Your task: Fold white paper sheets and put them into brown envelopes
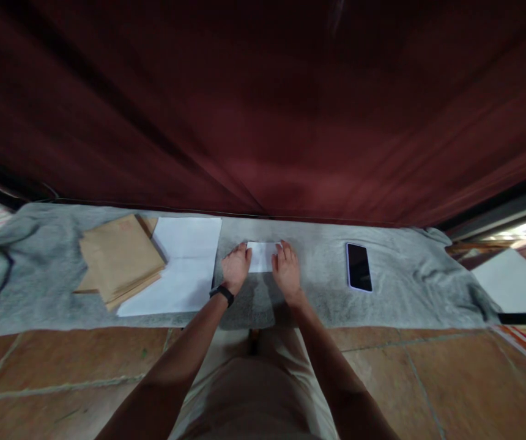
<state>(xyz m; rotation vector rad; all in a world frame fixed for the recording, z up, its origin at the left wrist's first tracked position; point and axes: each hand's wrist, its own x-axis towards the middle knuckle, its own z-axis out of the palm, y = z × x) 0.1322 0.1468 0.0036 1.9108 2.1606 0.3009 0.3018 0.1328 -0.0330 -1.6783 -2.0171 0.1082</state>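
A small folded white paper (pixel 262 256) lies on a grey cloth (pixel 318 299) spread on the floor. My left hand (pixel 236 266) rests on its left edge, fingers bent and pressing down, a black band on the wrist. My right hand (pixel 285 269) presses on its right edge. Both hands hold the paper flat between them. Left of my hands lies a stack of white sheets (pixel 181 264), and further left a pile of brown envelopes (pixel 120 258).
A dark phone (pixel 359 267) lies face up on the cloth to the right. A dark red curtain (pixel 263 110) hangs behind the cloth. Terracotta floor tiles (pixel 61 373) lie in front. More papers (pixel 511 278) sit at far right.
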